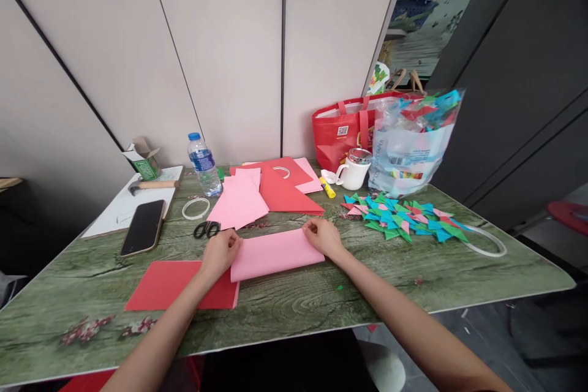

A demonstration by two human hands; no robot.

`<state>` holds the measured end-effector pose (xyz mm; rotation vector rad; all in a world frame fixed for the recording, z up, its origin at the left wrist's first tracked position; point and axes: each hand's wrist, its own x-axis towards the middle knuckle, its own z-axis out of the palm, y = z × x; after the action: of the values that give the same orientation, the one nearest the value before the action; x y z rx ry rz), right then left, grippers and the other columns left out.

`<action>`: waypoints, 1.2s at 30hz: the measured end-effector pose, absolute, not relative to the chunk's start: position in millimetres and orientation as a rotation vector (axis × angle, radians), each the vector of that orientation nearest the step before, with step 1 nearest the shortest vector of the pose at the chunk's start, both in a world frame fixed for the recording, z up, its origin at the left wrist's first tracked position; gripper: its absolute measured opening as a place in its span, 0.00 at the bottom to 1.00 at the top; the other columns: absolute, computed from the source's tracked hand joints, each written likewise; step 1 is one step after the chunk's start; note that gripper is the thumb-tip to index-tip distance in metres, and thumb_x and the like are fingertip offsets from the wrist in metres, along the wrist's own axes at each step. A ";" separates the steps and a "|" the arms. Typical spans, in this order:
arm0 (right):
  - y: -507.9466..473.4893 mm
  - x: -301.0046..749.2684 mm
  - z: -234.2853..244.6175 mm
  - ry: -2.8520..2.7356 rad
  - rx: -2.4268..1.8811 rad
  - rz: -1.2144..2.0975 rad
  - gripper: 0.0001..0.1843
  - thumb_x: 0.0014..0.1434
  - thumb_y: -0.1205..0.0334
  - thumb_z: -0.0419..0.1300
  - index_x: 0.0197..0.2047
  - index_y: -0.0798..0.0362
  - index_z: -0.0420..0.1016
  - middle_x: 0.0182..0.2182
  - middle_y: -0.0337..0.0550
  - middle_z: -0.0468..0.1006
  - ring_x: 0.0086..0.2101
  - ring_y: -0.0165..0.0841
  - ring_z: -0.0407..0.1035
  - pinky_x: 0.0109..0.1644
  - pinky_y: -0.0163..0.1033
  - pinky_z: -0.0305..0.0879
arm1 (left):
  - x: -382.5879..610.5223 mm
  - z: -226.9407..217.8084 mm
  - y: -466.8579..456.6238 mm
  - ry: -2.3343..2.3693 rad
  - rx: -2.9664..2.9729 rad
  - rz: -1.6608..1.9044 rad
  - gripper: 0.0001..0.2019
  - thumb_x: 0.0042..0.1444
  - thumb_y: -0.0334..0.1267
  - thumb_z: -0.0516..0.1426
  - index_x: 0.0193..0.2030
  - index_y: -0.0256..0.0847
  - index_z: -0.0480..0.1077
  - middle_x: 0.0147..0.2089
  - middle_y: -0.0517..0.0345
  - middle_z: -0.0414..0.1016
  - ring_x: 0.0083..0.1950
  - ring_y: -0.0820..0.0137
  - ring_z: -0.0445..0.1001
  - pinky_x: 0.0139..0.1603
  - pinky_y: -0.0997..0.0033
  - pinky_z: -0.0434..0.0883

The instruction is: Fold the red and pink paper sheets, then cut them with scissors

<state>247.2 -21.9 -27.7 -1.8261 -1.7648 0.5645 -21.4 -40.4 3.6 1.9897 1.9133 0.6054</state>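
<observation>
The left hand (pixel 221 251) grasps the pink sheet (pixel 278 256) at its far left corner, the right hand (pixel 323 237) at far right. Red paper (pixel 163 285) lies on the bench (pixel 294 309), near left.

A craft corner, whether home or workshop unclear: a table (pixel 294 312) holds coloured paper (pixel 278 255), scissors (pixel 206 227), folded pieces (pixel 404 218) and a mug (pixel 354 175).

Paper sheet (pixel 275 255): between left hand (pixel 222 252) and right hand (pixel 324 237)
Smartphone (pixel 143 228): left of scissors (pixel 207 229)
Mug (pixel 354 173): before tote bag (pixel 329 139)
</observation>
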 end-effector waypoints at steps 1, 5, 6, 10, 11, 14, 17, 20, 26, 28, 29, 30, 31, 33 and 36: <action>-22.5 244.3 -26.3 -1.792 -1.868 0.526 0.08 0.52 0.64 0.54 0.32 0.50 0.75 0.30 0.42 0.78 0.34 0.35 0.72 0.36 0.35 0.60 | -20.3 3.5 -40.4 1.951 2.023 0.550 0.08 0.50 0.38 0.51 0.26 0.40 0.68 0.24 0.57 0.73 0.28 0.67 0.71 0.27 0.73 0.58; -23.5 234.5 -21.9 -1.903 -1.989 0.394 0.11 0.57 0.62 0.50 0.37 0.51 0.73 0.38 0.48 0.74 0.37 0.38 0.71 0.38 0.38 0.60 | -13.2 3.8 -39.8 2.079 2.117 0.336 0.08 0.54 0.36 0.48 0.32 0.40 0.68 0.32 0.53 0.75 0.34 0.64 0.73 0.30 0.71 0.61; -23.5 232.9 -21.3 -1.932 -2.009 0.371 0.11 0.58 0.61 0.49 0.38 0.51 0.72 0.40 0.48 0.73 0.37 0.39 0.71 0.38 0.39 0.60 | -11.1 3.9 -39.8 2.104 2.135 0.289 0.09 0.54 0.35 0.48 0.33 0.39 0.68 0.36 0.51 0.74 0.36 0.63 0.73 0.31 0.70 0.62; -22.7 229.5 -19.1 -2.039 -2.063 0.320 0.12 0.60 0.62 0.46 0.41 0.51 0.69 0.41 0.49 0.70 0.38 0.39 0.70 0.37 0.40 0.60 | -3.3 5.2 -40.1 2.177 2.186 0.121 0.11 0.56 0.35 0.45 0.37 0.37 0.68 0.42 0.46 0.71 0.38 0.60 0.73 0.32 0.65 0.65; -22.5 229.0 -18.0 -2.065 -2.069 0.312 0.12 0.60 0.62 0.45 0.43 0.51 0.67 0.41 0.49 0.69 0.38 0.38 0.69 0.37 0.40 0.60 | -1.7 5.9 -40.0 2.188 2.195 0.085 0.11 0.56 0.35 0.45 0.37 0.37 0.67 0.43 0.45 0.70 0.38 0.59 0.73 0.33 0.64 0.66; -22.5 227.2 -13.9 -2.161 -2.050 0.288 0.14 0.62 0.63 0.43 0.48 0.48 0.64 0.45 0.49 0.65 0.40 0.37 0.68 0.36 0.38 0.60 | 2.7 8.8 -39.8 2.211 2.225 0.008 0.11 0.57 0.34 0.45 0.40 0.36 0.66 0.43 0.44 0.69 0.38 0.59 0.73 0.33 0.63 0.67; -22.0 224.6 -9.7 -2.293 -1.978 0.274 0.14 0.63 0.62 0.42 0.44 0.45 0.67 0.45 0.46 0.65 0.44 0.37 0.65 0.37 0.36 0.59 | 6.4 10.6 -39.7 2.195 2.300 -0.021 0.12 0.58 0.31 0.43 0.43 0.34 0.66 0.43 0.42 0.68 0.42 0.58 0.72 0.37 0.59 0.67; -19.1 222.8 -6.0 -2.411 -1.920 0.269 0.14 0.62 0.64 0.43 0.41 0.46 0.70 0.43 0.44 0.67 0.44 0.37 0.65 0.38 0.37 0.59 | 8.5 8.7 -37.4 2.081 2.424 -0.047 0.13 0.59 0.28 0.43 0.41 0.34 0.67 0.44 0.41 0.68 0.48 0.59 0.69 0.46 0.57 0.64; -8.8 222.2 6.8 -2.599 -1.886 0.334 0.16 0.61 0.67 0.43 0.44 0.50 0.70 0.44 0.49 0.71 0.42 0.38 0.69 0.40 0.40 0.61 | 3.8 2.6 -22.2 1.806 2.511 -0.195 0.11 0.60 0.34 0.49 0.46 0.34 0.66 0.45 0.50 0.70 0.42 0.67 0.71 0.42 0.61 0.70; -6.3 219.5 12.2 -2.649 -1.904 0.365 0.15 0.60 0.65 0.45 0.46 0.52 0.70 0.46 0.52 0.71 0.43 0.41 0.69 0.41 0.42 0.62 | 2.3 4.5 -18.6 1.748 2.527 -0.249 0.15 0.57 0.39 0.53 0.50 0.37 0.64 0.49 0.51 0.69 0.44 0.66 0.71 0.42 0.58 0.70; -5.5 217.2 14.6 -2.667 -1.920 0.377 0.16 0.60 0.62 0.47 0.47 0.54 0.70 0.47 0.54 0.70 0.44 0.43 0.69 0.42 0.43 0.62 | 2.4 6.2 -17.9 1.722 2.540 -0.269 0.16 0.57 0.41 0.53 0.50 0.37 0.64 0.50 0.51 0.68 0.45 0.66 0.71 0.43 0.58 0.71; -5.1 214.2 16.6 -2.679 -1.939 0.383 0.17 0.59 0.58 0.49 0.48 0.55 0.69 0.48 0.56 0.70 0.45 0.45 0.68 0.43 0.45 0.62 | 3.1 8.1 -17.9 1.698 2.556 -0.284 0.15 0.58 0.40 0.53 0.50 0.37 0.64 0.49 0.51 0.69 0.44 0.66 0.71 0.43 0.58 0.70; -5.1 210.7 18.1 -2.685 -1.961 0.384 0.21 0.58 0.53 0.51 0.50 0.56 0.68 0.49 0.58 0.69 0.46 0.47 0.67 0.44 0.46 0.62 | 4.5 10.1 -18.6 1.678 2.574 -0.294 0.14 0.58 0.39 0.52 0.49 0.36 0.65 0.47 0.50 0.70 0.44 0.65 0.71 0.42 0.59 0.70; -5.4 202.6 19.5 -2.678 -2.013 0.372 0.28 0.55 0.47 0.53 0.52 0.59 0.66 0.50 0.61 0.68 0.48 0.49 0.66 0.45 0.48 0.62 | 8.6 13.1 -21.1 1.643 2.610 -0.305 0.13 0.59 0.38 0.50 0.48 0.34 0.65 0.43 0.47 0.71 0.42 0.64 0.72 0.41 0.60 0.69; -5.3 192.0 17.1 -2.649 -2.078 0.327 0.29 0.57 0.46 0.51 0.53 0.62 0.65 0.50 0.65 0.67 0.49 0.48 0.66 0.47 0.48 0.61 | 15.0 13.9 -25.7 1.608 2.658 -0.316 0.16 0.59 0.38 0.49 0.52 0.37 0.63 0.40 0.44 0.70 0.41 0.59 0.72 0.39 0.60 0.68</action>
<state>192.0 -5.3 17.1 -2.0776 -2.6491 0.3270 15.0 -25.7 13.9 2.6577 1.6079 -0.3164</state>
